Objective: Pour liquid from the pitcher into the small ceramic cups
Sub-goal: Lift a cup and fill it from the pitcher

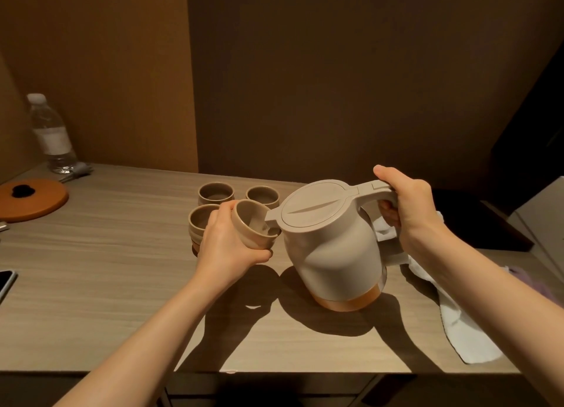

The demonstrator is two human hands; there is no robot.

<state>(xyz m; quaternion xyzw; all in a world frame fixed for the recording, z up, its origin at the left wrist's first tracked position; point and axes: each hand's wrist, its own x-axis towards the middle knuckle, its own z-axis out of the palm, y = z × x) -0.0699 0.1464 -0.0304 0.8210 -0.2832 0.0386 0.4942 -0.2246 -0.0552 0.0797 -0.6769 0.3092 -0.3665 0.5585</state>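
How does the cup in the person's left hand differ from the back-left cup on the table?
The held cup is lifted and tilted towards the pitcher's spout; the back-left cup stands upright on the table. The left hand grips the first; nothing touches the second. Both are small, brownish and handleless.

Hotel-like room: bottled water (pixel 52 135), teacups (pixel 216 194)

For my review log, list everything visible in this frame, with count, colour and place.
Beige plastic lidded pitcher: one, beige with orange base, tilted above table centre-right.
Small ceramic cups: four, grey-brown; one held at the spout, three behind on the table.
Clear plastic water bottle: one, far left.
Round orange lid: one, black knob, left.
White cloth: one, right, under the forearm.
Dark phone: one, left edge.
Wood-grain table: one, grey-brown.
Left hand: holds the cup.
Right hand: grips the pitcher handle.
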